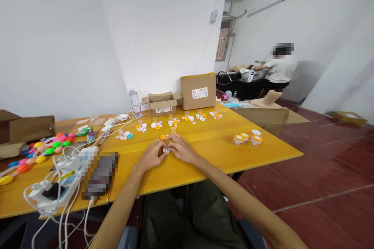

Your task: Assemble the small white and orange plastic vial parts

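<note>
My left hand (152,155) and my right hand (183,150) meet low over the table's front part, fingers bent inward. Between their fingertips they pinch a small white plastic piece (166,150); its exact shape is too small to make out. Just beyond the fingers lies an orange ring-shaped lid (163,137), and a small clear cup (173,130) stands behind my right hand. Further back, groups of orange lids, white discs (142,128) and clear cups are laid out in a row. At the right, several closed cups (239,138) with orange and white lids stand together.
A small open carton (162,103), a larger cardboard box (198,91) and a clear bottle (134,103) line the wall side. Left are a power strip (62,190) with white cables, a blurred dark device (101,174) and colourful beads (54,145). Another person (280,70) sits far right.
</note>
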Tool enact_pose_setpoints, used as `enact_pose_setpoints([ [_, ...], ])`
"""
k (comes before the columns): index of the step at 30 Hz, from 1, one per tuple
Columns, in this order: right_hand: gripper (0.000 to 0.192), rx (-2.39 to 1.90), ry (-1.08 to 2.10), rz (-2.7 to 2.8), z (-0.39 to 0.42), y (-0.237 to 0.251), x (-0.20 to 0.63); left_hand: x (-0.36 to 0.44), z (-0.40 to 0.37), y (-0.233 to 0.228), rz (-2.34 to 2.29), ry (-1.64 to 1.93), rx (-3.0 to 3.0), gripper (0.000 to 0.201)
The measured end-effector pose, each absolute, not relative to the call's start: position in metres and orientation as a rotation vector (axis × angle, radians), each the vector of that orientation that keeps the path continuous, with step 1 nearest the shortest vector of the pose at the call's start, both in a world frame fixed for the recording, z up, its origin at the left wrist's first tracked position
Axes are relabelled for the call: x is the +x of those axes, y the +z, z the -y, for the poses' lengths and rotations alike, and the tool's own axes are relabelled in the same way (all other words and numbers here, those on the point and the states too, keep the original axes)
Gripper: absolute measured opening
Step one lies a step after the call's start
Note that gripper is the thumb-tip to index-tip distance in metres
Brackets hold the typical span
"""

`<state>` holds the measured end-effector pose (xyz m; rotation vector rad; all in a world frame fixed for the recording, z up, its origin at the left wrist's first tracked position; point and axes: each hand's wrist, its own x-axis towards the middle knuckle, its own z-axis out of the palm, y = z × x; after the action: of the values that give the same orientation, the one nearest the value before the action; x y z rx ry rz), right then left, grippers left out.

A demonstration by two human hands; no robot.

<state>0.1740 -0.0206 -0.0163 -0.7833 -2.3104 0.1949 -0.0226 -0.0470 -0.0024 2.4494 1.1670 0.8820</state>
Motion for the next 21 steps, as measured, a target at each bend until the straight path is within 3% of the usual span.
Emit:
enact_pose_setpoints([
  [15, 0.017, -0.759, 0.160, 2.205, 0.019, -0.020, 0.173, -0.022, 0.046, -0.003, -1.200, 0.869, 2.496, 0.005],
  [21, 0.018, -0.935, 0.051, 1.990, 0.006, -0.028, 0.182, -0.022, 0.049, -0.003, -1.222, 0.903, 2.523, 0.008],
])
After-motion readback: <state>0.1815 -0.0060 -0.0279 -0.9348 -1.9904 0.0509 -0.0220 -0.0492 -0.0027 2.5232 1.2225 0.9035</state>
